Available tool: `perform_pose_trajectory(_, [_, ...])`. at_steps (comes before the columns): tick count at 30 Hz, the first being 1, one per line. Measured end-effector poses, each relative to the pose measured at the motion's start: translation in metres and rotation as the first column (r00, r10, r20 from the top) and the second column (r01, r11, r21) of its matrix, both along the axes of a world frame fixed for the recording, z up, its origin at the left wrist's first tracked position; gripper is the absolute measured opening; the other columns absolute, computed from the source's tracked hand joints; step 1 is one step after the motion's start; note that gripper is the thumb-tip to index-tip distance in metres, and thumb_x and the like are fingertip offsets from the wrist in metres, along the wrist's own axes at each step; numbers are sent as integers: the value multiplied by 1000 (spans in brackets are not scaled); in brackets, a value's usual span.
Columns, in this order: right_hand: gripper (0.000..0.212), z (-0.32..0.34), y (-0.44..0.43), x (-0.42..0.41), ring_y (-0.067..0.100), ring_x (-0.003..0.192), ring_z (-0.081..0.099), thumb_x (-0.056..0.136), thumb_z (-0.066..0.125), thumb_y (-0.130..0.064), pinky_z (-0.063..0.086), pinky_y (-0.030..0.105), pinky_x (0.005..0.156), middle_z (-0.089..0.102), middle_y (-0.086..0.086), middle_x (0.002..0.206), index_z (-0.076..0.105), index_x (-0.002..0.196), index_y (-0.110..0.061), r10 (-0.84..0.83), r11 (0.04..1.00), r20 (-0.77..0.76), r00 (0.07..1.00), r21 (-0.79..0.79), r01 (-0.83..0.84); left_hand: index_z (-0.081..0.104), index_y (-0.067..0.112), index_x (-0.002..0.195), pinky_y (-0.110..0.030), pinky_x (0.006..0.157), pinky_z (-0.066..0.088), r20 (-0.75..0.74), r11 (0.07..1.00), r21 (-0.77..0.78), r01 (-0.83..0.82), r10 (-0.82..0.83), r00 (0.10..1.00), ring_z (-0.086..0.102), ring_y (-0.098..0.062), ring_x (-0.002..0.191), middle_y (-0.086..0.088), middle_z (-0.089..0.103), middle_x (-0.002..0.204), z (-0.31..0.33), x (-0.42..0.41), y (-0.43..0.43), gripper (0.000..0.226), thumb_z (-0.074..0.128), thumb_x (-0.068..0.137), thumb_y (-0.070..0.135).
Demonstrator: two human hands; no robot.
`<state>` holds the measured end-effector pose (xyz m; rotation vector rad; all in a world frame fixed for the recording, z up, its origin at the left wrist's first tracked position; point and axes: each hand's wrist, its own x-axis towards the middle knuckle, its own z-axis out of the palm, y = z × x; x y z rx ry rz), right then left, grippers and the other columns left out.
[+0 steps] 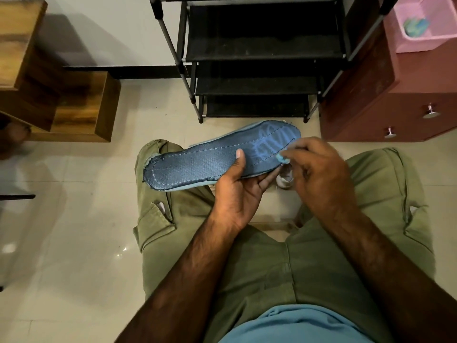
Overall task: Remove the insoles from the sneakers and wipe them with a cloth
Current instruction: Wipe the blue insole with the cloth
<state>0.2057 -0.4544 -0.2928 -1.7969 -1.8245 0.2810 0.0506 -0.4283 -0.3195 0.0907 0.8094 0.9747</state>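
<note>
My head view runs dim and warm. Pale glints sit on the glossy floor tiles (118,253) at lower left. The wooden shelf (24,58) throws a broad, soft shadow rightward on the wall (118,21) — so light reaches it from the left. Wide-angle bending splays the shoe rack (259,45) poles. The right hand (319,174) looks slightly smeared; the insole (197,164) stitching reads crisp.
</note>
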Motion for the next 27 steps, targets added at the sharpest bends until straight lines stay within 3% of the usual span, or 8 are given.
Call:
perform_pose_trajectory(2, [22, 3, 1, -5, 26, 101, 63, 91, 62, -1, 56, 46, 83, 66, 8, 107, 77, 106, -8, -45, 999, -16, 999, -6, 45, 44, 0, 148, -50, 106, 50, 10, 1000, -2, -3, 3, 1000, 57, -41, 131, -25, 58, 142, -1, -1, 0, 55, 49, 104, 32])
perform_pose_trajectory(7, [21, 7, -9, -22, 25, 98, 63, 88, 66, -2, 57, 42, 79, 66, 7, 105, 76, 106, -7, 214, 976, 69, 974, -61, -210, 44, -4, 148, -43, 106, 51, 4, 1000, 0, 22, -22, 1000, 61, -34, 126, -24, 58, 142, -1, -1, -1, 58, 46, 106, 35])
perform_pose_trajectory(10, [22, 6, 2, -5, 22, 97, 63, 89, 66, 1, 53, 30, 82, 66, 6, 105, 77, 105, -8, 32, 999, 26, 999, -23, -32, 45, -1, 147, -49, 105, 51, 2, 1000, -14, -4, 4, 1000, 57, -40, 132, -25, 59, 141, 0, 0, 1, 58, 51, 101, 33])
perform_pose_trajectory(12, [23, 6, 3, -6, 22, 97, 62, 90, 63, 1, 53, 30, 83, 65, 6, 105, 77, 106, -8, -15, 999, 11, 1000, -35, 15, 45, -1, 146, -50, 105, 52, 7, 1000, -22, -11, 11, 1000, 57, -41, 132, -26, 59, 141, 0, 0, 1, 56, 51, 102, 32])
perform_pose_trajectory(17, [19, 7, -12, -21, 21, 96, 61, 89, 67, -2, 56, 38, 77, 65, 4, 104, 76, 103, -9, 205, 977, 81, 975, -78, -199, 49, -2, 145, -46, 109, 47, -13, 1000, -26, 10, -10, 1000, 59, -36, 129, -24, 59, 142, -2, -1, 0, 54, 43, 106, 35])
perform_pose_trajectory(22, [25, 8, 2, 0, 23, 104, 63, 90, 63, 2, 56, 37, 89, 65, 5, 109, 77, 108, -8, -43, 997, -2, 999, -62, 43, 47, -1, 146, -49, 100, 56, 3, 1000, -25, -16, 16, 1000, 59, -41, 129, -25, 61, 138, 2, -1, 1, 57, 52, 100, 33])
perform_pose_trajectory(27, [21, 9, -8, -7, 23, 98, 61, 93, 61, -7, 56, 44, 76, 64, 5, 107, 76, 108, -9, 208, 972, 74, 975, -128, -198, 50, -2, 143, -48, 104, 52, -18, 1000, -30, 0, 0, 1000, 61, -40, 126, -25, 61, 138, 1, -2, 1, 54, 48, 104, 34])
